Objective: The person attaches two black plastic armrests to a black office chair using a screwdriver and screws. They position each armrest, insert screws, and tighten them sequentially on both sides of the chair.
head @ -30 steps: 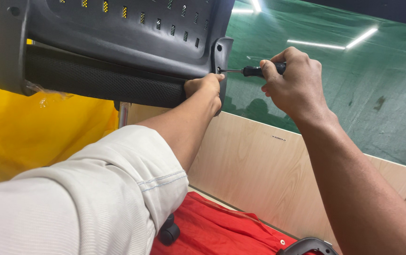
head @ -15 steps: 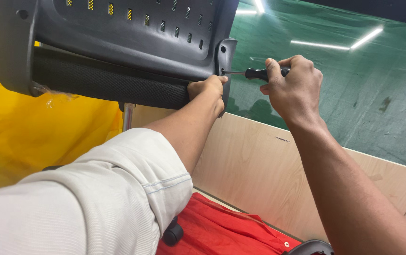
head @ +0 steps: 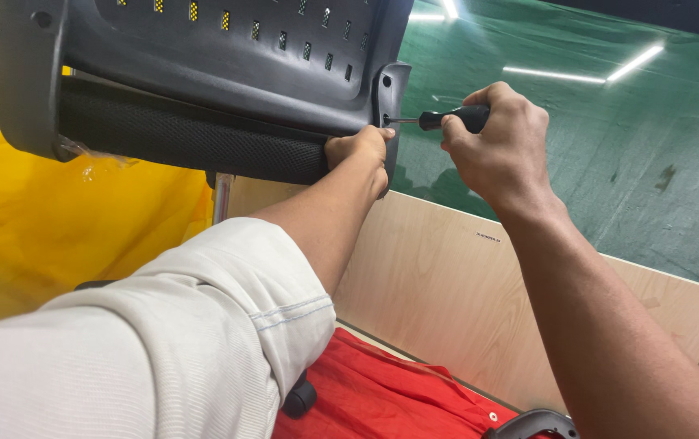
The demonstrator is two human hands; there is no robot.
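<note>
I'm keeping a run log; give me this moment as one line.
left hand: grips chair back lower edge | right hand: holds screwdriver, tip at side bracket

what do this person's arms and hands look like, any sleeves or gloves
Both hands are bare: no gloves, rings or watch in view. The left hand belongs to an arm with an off-white ribbed short sleeve, hemmed with pale blue stitching; the forearm is uncovered. The right hand and its arm show no sleeve up to the frame edge.

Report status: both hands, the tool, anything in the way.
Left hand grips chair back's lower edge. Right hand holds screwdriver, tip at side bracket. Nothing blocking the tip.
</note>
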